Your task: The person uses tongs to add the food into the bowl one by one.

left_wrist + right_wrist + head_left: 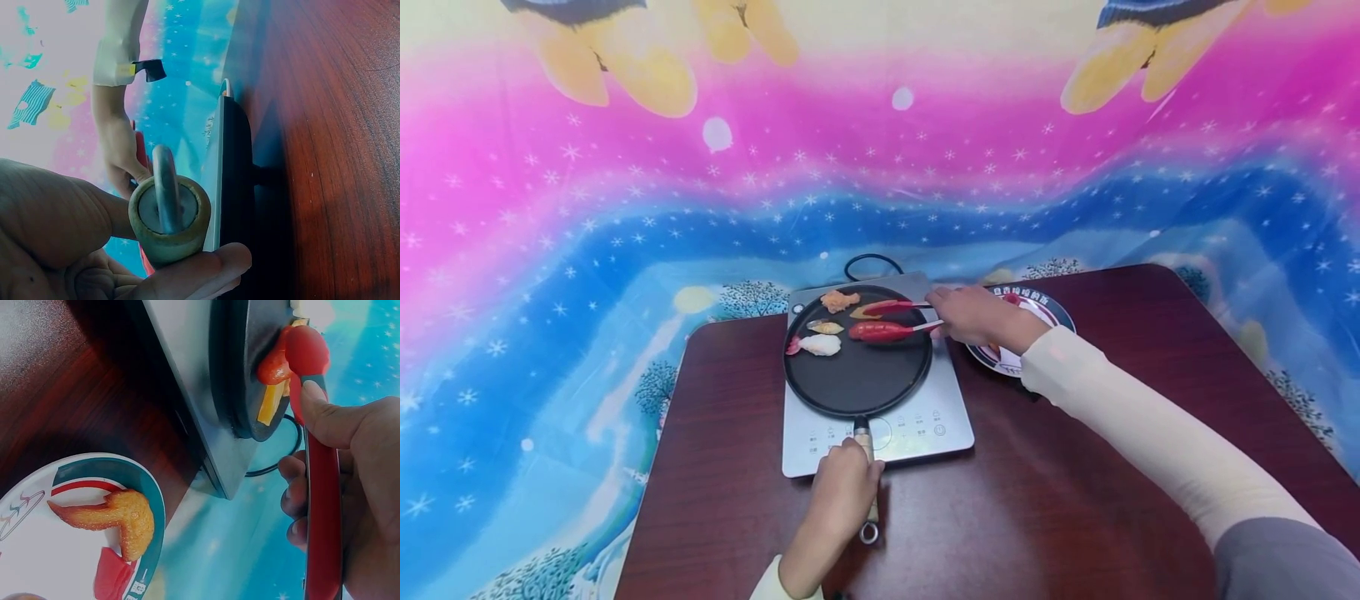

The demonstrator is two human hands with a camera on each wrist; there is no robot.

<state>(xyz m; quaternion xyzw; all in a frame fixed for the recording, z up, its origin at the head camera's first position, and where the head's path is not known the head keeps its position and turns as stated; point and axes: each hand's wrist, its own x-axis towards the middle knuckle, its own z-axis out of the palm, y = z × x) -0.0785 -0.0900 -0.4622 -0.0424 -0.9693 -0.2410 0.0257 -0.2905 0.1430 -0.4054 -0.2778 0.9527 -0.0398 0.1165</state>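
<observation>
My left hand grips the wooden handle of a flat black pan. My right hand holds red-tipped tongs whose two tips are spread apart over the pan's right side. A scored red sausage lies by the tong tips, and a yellow strip is close to it. On the pan's left side are a shrimp with a red tail, a small yellowish piece and a fried, crumbly-looking piece.
The pan sits on a silver induction cooker with a black cord behind it. To its right, partly behind my right hand, stands a plate with a chicken wing and a red piece. A patterned cloth hangs behind the dark wooden table.
</observation>
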